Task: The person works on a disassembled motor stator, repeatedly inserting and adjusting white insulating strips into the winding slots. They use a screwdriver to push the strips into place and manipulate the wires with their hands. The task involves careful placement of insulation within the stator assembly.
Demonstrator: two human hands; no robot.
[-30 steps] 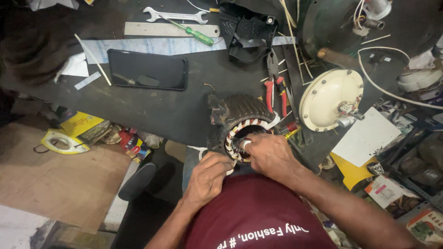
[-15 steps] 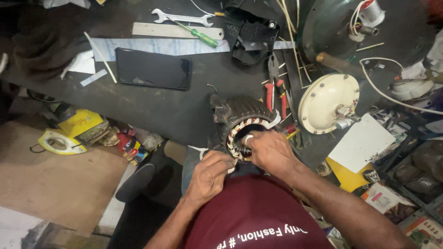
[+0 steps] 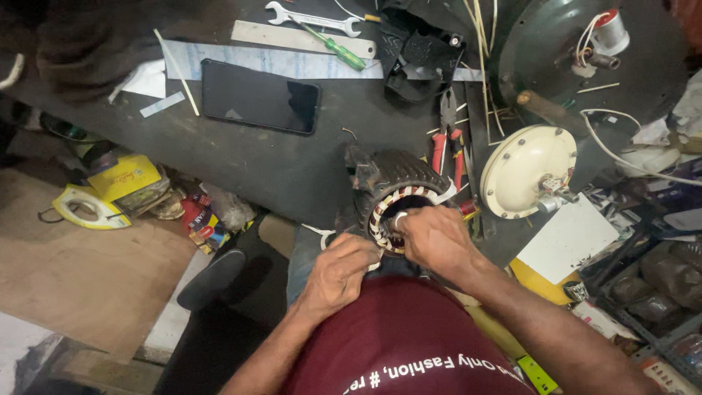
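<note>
At the far left, beside the desk (image 3: 292, 172), a yellow tape roll (image 3: 84, 208) and coloured packets (image 3: 201, 219) are seen on the floor. On the dark desk a black phone (image 3: 259, 95) lies flat, with a steel ruler (image 3: 300, 38), a spanner (image 3: 314, 18) and a green-handled screwdriver (image 3: 336, 47) beyond it.

At the near edge of the desk the motor stator (image 3: 398, 194) is held, its open end turned toward the person. The left hand (image 3: 340, 271) is closed in a pinching grip on a white strip, apparently insulation, at the stator's lower rim. The right hand (image 3: 435, 238) is pressed against the bore, its fingers curled; what is pinched there, if anything, cannot be told.

The stator is seen as a dark ribbed cylinder with a ring of copper-red windings banded by white insulation around a hollow core.

A slip could be judged likely: the stator sits at the very edge and might be rolled off under sideways pressure. Winding wire could be nicked or insulation torn by hard pulling.

To the right lie red-handled pliers (image 3: 446, 143), a cream end cover (image 3: 526, 172) and a large dark motor housing (image 3: 585, 58).
</note>
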